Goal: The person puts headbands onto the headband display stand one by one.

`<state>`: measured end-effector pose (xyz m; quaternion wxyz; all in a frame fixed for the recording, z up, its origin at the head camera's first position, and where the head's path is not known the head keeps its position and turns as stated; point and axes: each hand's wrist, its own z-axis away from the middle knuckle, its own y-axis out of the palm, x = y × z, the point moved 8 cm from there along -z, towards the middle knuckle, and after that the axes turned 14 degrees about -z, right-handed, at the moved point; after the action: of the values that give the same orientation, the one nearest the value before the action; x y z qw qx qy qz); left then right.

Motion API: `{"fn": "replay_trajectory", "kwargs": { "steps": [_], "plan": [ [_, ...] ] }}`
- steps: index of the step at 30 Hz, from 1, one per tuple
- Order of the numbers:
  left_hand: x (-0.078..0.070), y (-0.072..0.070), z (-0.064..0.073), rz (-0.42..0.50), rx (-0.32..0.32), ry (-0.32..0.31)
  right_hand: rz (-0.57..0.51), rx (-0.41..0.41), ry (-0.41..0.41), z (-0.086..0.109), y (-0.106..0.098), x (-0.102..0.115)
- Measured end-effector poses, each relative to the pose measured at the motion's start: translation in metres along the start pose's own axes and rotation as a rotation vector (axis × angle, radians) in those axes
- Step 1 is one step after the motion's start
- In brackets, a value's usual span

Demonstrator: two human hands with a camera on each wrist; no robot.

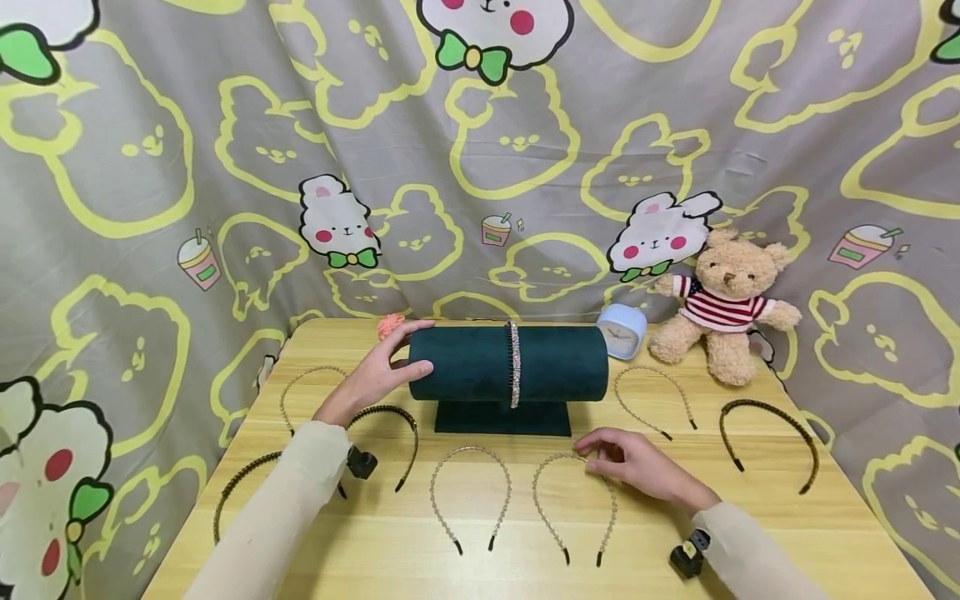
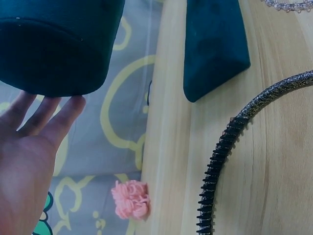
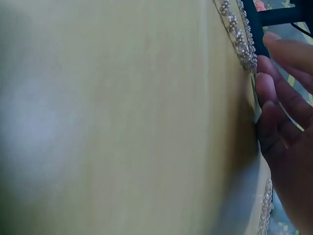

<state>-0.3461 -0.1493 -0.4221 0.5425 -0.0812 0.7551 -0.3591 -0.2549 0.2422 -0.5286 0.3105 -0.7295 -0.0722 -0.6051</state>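
Observation:
A dark green velvet headband stand (image 1: 465, 362) holds a sparkling rhinestone headband (image 1: 515, 367) around the middle of its roll. My left hand (image 1: 382, 375) rests against the roll's left end, thumb in front and fingers over the top; in the left wrist view, three fingertips touch the rim of its end face (image 2: 44, 58). On the table before the stand lies a beaded headband (image 1: 536, 492). My right hand (image 1: 637, 462) is at its upper right curve, fingers loosely bent and thumb apart. The right wrist view shows the fingertips right beside the beads (image 3: 239, 41).
Another beaded headband (image 1: 433, 492) lies left of it. A dark headband (image 1: 416, 433) sits under my left forearm, another dark one (image 1: 776, 408) far right. A blue clock (image 1: 622, 329) and a teddy bear (image 1: 723, 308) stand behind. A pink yarn-like bundle (image 2: 131, 199) is at the back edge.

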Motion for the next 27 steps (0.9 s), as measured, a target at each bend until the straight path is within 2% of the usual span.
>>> {"fn": "replay_trajectory", "kwargs": {
  "steps": [14,19,27],
  "plan": [
    [-0.002,0.0,-0.001,0.008,0.004,-0.002,0.153,-0.063,0.026,-0.012,0.002,0.004],
    [-0.002,0.0,0.0,0.01,0.007,-0.006,0.175,-0.065,0.03,-0.013,0.002,0.007],
    [-0.002,0.0,0.0,0.012,0.009,-0.002,0.161,-0.009,-0.056,-0.007,-0.002,0.018]
  ]
}}
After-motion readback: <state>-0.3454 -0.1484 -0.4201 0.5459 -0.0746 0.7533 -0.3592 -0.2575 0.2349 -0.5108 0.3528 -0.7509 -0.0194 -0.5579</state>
